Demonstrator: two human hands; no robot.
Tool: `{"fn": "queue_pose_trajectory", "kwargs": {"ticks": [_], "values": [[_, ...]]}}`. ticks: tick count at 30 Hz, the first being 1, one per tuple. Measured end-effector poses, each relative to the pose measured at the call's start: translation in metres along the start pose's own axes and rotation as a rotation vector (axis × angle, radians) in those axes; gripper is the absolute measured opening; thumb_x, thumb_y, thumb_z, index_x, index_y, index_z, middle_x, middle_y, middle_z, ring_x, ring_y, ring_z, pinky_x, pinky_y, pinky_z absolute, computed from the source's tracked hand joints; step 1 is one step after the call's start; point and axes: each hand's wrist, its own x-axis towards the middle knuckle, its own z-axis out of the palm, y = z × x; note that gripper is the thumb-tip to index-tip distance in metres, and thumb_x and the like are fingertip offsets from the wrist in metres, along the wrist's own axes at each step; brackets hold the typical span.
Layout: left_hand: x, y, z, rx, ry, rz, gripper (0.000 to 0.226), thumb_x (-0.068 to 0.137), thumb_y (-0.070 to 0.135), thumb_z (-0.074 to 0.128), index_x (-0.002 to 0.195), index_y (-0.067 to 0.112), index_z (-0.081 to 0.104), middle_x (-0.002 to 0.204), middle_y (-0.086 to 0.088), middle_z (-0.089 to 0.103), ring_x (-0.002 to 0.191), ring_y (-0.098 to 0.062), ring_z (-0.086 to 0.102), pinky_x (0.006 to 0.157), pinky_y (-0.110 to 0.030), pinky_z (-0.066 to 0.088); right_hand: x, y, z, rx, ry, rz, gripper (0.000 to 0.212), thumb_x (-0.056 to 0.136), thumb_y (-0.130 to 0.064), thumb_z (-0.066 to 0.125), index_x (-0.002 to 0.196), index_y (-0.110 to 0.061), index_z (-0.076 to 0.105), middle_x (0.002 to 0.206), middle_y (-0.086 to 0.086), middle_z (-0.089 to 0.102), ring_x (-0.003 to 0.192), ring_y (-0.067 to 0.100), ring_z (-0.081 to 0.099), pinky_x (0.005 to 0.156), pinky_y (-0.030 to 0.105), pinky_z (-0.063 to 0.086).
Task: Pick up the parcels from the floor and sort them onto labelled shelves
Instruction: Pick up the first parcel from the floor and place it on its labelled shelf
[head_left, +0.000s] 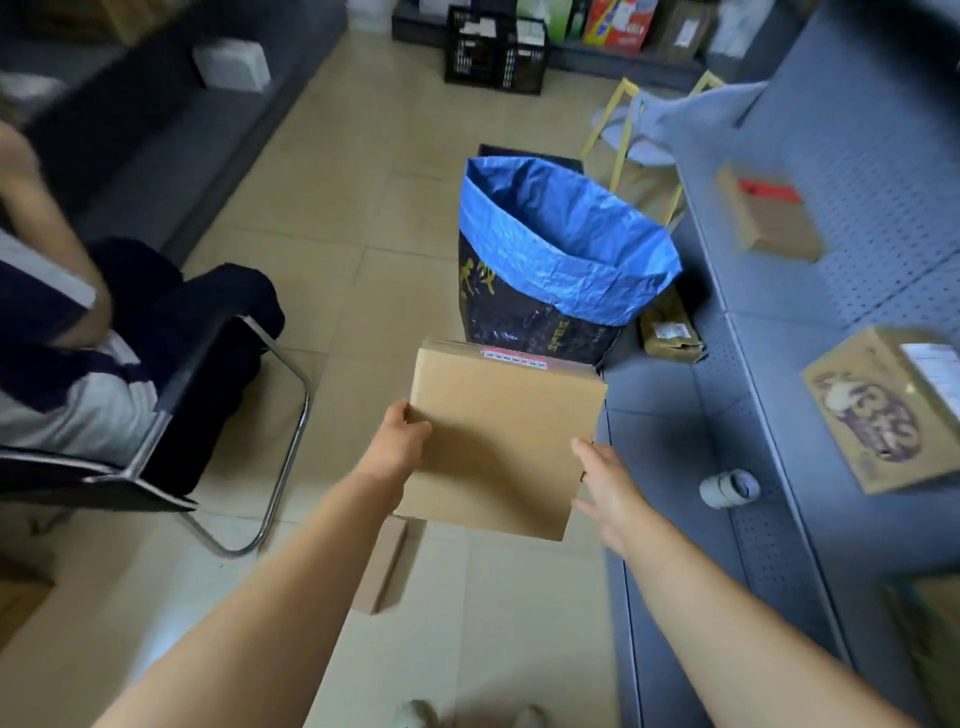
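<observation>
1. My left hand (402, 441) grips the left edge of a flat brown box (501, 441), thumb on top and fingers curled out of sight beneath it, so the box is held up over the tiled floor (332, 260).
2. My right hand (610, 491) is open, fingers spread and straight, lying against the box's right edge; I cannot tell whether it presses the cardboard or only sits beside it.
3. The box's far edge, with a label strip, lies against the foot of a black sack with a blue lining (556, 249).
4. To my right, grey shelves (675, 395) begin just beside the box's right edge; a roll of tape (727, 488) and a printed box (883, 410) sit there.
5. To my left, a chair (218, 415) with a seated person stands apart, leaving bare tiles between.
6. A narrow brown carton (384, 566) lies on the floor beneath the box's near corner.
</observation>
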Motion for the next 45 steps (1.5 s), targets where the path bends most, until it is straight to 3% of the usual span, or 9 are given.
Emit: {"fn": "queue_pose_trajectory", "kwargs": {"ticks": [3,7,14,19,23,29,34,39,45], "values": [[-0.022,0.023,-0.018,-0.042,0.06,0.069,0.025,0.092,0.013,0.038,0.115,0.015,0.048,0.094,-0.002,0.057,0.085,-0.018,0.053,0.071,-0.034,0.043,-0.022,-0.017,-0.006,0.163,0.005,0.001,0.034,0.091,-0.04,0.046,0.117,-0.019,0.051,0.115,-0.001,0.057,0.108,0.018,0.051,0.102,0.049,0.041],[-0.044,0.04,-0.036,-0.078,0.042,0.076,0.036,0.091,0.028,0.031,0.122,0.026,0.05,0.117,-0.005,0.059,0.111,-0.021,0.054,0.095,-0.045,0.044,-0.047,-0.035,-0.012,0.292,0.01,-0.015,0.028,0.091,-0.044,0.045,0.084,-0.019,0.054,0.093,0.001,0.056,0.105,0.023,0.052,0.1,0.053,0.041],[-0.069,0.058,-0.048,-0.088,-0.051,0.111,0.034,0.096,0.038,0.027,0.099,0.036,0.061,0.102,0.007,0.058,0.108,-0.016,0.052,0.102,-0.049,0.038,-0.073,-0.049,-0.021,0.374,0.007,-0.062,0.023,0.092,-0.04,0.049,0.086,-0.019,0.055,0.095,0.007,0.058,0.107,0.028,0.055,0.097,0.053,0.045],[-0.075,0.066,-0.058,-0.133,-0.135,0.146,0.035,0.096,0.036,0.033,0.115,0.028,0.062,0.104,-0.001,0.06,0.111,-0.022,0.054,0.098,-0.051,0.045,-0.081,-0.05,-0.029,0.357,-0.01,-0.114,0.018,0.093,-0.047,0.044,0.087,-0.034,0.056,0.101,0.007,0.06,0.103,0.029,0.057,0.097,0.052,0.044],[-0.08,0.074,-0.06,-0.151,-0.169,0.213,0.032,0.09,0.043,0.04,0.108,0.022,0.055,0.108,-0.002,0.062,0.103,-0.022,0.058,0.092,-0.049,0.047,-0.085,-0.051,-0.032,0.404,-0.062,-0.116,0.043,0.088,-0.058,0.043,0.12,-0.032,0.053,0.121,0.006,0.058,0.111,0.027,0.057,0.097,0.057,0.041],[-0.087,0.082,-0.068,-0.18,-0.169,0.16,0.062,0.071,0.07,0.049,0.109,0.022,0.052,0.12,0.001,0.057,0.111,-0.024,0.055,0.079,-0.039,0.049,-0.092,-0.056,-0.041,0.265,-0.137,-0.021,0.06,0.081,-0.069,0.044,0.121,-0.025,0.052,0.12,0.01,0.058,0.106,0.027,0.059,0.095,0.06,0.044],[-0.096,0.085,-0.068,-0.178,-0.205,0.194,0.051,0.067,0.041,0.055,0.115,0.027,0.045,0.099,0.005,0.053,0.081,-0.012,0.051,0.06,-0.028,0.037,-0.095,-0.053,-0.053,0.241,-0.247,0.02,0.047,0.085,-0.057,0.049,0.115,-0.023,0.059,0.111,0.01,0.063,0.104,0.028,0.061,0.095,0.057,0.046],[-0.101,0.081,-0.072,-0.102,-0.29,0.252,0.054,0.067,0.026,0.046,0.12,0.035,0.054,0.119,0.01,0.061,0.108,-0.01,0.051,0.076,-0.032,0.041,-0.096,-0.047,-0.06,0.173,-0.334,0.014,0.044,0.086,-0.05,0.052,0.121,-0.025,0.057,0.111,0.007,0.063,0.108,0.028,0.062,0.098,0.055,0.045],[-0.106,0.079,-0.074,-0.089,-0.331,0.297,0.06,0.063,0.01,0.046,0.109,0.046,0.059,0.116,0.028,0.063,0.111,-0.008,0.055,0.086,-0.037,0.042,-0.098,-0.05,-0.064,0.167,-0.395,-0.058,0.047,0.084,-0.037,0.061,0.128,-0.041,0.048,0.128,0.0,0.057,0.115,0.029,0.057,0.104,0.063,0.034]]}}
